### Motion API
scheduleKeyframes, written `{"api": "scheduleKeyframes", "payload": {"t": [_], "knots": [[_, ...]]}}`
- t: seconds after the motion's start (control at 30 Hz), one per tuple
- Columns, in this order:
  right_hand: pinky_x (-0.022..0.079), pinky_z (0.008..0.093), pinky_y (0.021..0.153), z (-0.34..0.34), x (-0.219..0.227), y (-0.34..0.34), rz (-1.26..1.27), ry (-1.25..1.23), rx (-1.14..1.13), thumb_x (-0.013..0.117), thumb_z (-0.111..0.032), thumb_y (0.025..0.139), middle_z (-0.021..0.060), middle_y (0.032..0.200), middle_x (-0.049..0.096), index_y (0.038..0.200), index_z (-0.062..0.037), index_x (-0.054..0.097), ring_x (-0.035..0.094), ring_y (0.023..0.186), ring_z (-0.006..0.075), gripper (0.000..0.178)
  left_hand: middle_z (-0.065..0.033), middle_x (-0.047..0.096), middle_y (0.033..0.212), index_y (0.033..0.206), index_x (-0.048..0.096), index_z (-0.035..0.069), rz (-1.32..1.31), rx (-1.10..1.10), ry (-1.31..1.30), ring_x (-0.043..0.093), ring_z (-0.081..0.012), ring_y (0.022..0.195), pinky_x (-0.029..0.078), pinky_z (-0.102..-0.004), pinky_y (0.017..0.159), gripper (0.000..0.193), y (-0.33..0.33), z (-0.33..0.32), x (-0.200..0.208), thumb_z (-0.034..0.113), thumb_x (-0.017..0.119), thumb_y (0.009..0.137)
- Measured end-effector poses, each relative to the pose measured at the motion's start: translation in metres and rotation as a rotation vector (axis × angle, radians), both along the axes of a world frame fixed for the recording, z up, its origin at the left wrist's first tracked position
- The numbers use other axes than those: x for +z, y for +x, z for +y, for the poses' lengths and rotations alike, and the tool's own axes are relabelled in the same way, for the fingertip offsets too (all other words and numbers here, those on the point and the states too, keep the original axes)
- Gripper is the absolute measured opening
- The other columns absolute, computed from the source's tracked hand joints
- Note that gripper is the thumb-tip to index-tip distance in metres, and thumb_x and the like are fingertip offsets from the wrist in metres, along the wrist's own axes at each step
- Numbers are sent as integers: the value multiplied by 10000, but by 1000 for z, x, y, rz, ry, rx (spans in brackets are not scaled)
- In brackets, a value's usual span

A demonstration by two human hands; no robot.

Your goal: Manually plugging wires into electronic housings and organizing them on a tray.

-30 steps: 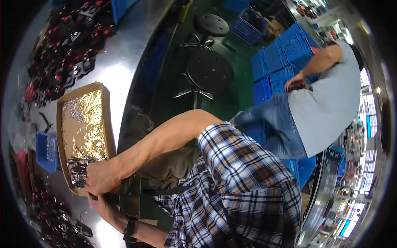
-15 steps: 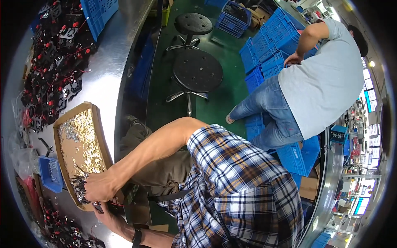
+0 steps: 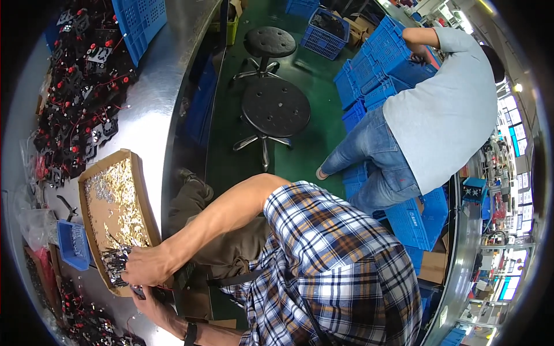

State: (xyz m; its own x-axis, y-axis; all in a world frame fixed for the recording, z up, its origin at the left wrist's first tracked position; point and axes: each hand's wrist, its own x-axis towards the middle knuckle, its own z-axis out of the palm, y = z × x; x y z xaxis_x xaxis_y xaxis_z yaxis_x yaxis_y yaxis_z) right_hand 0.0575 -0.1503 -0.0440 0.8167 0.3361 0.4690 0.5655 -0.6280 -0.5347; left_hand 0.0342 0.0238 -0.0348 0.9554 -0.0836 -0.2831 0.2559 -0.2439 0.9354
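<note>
My left hand point(image 3: 151, 305), with a dark band at its wrist, is closed around a small black part point(image 3: 138, 292) at the tray's near corner. Right above it, my right hand point(image 3: 145, 266) has its fingers pinched together. Whatever those fingers hold is hidden. Both hands are beside a shallow cardboard tray point(image 3: 151, 222) holding many small gold and silver metal pieces. Dark, thin pieces point(image 3: 114, 262) are heaped in the tray's near end, next to my right fingers.
A small blue bin point(image 3: 73, 245) stands left of the tray, with black pliers point(image 3: 67, 206) behind it. Black parts with red wires point(image 3: 75, 109) cover the metal table's far end. Stools point(image 3: 276, 106) stand on the green floor. A person in grey point(image 3: 444, 109) leans over stacked blue crates point(image 3: 375, 57).
My right hand has shifted slightly right, still close above my left. The other person has reached farther into the crates. The whole view has shifted a little.
</note>
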Motion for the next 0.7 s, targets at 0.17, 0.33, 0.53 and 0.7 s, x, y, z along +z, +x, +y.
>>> {"api": "scheduleKeyframes", "payload": {"t": [0.17,0.33,0.53,0.7], "knots": [[517,441,572,-8,2,5,-252,-283,197,708,-230,732,152,666,696,794,18,666,714,657,320,259,-82,651,1092,1345,544,-13,-87,5,-86,603,-153,857,495,-294,704,515,-1,-2,-11,299,714,972],[492,423,549,-5,-2,16,-376,-410,280,720,-212,709,118,664,703,736,-19,718,707,648,293,195,-46,642,956,1345,546,1,-111,-29,-146,570,-123,753,460,-281,621,504,1,-6,-15,302,711,976],[454,410,570,-4,2,20,-355,-369,228,688,-264,730,48,658,702,743,-72,725,672,605,230,196,-56,653,957,1309,559,9,-36,21,-114,593,-134,746,468,-282,602,479,-1,-7,-10,304,720,968],[509,438,571,-4,2,12,-365,-322,235,677,-300,801,37,764,736,787,-183,742,723,730,265,135,-74,667,987,1289,568,6,-34,13,-50,620,-140,785,486,-272,627,446,-3,6,-13,277,714,966]]}}
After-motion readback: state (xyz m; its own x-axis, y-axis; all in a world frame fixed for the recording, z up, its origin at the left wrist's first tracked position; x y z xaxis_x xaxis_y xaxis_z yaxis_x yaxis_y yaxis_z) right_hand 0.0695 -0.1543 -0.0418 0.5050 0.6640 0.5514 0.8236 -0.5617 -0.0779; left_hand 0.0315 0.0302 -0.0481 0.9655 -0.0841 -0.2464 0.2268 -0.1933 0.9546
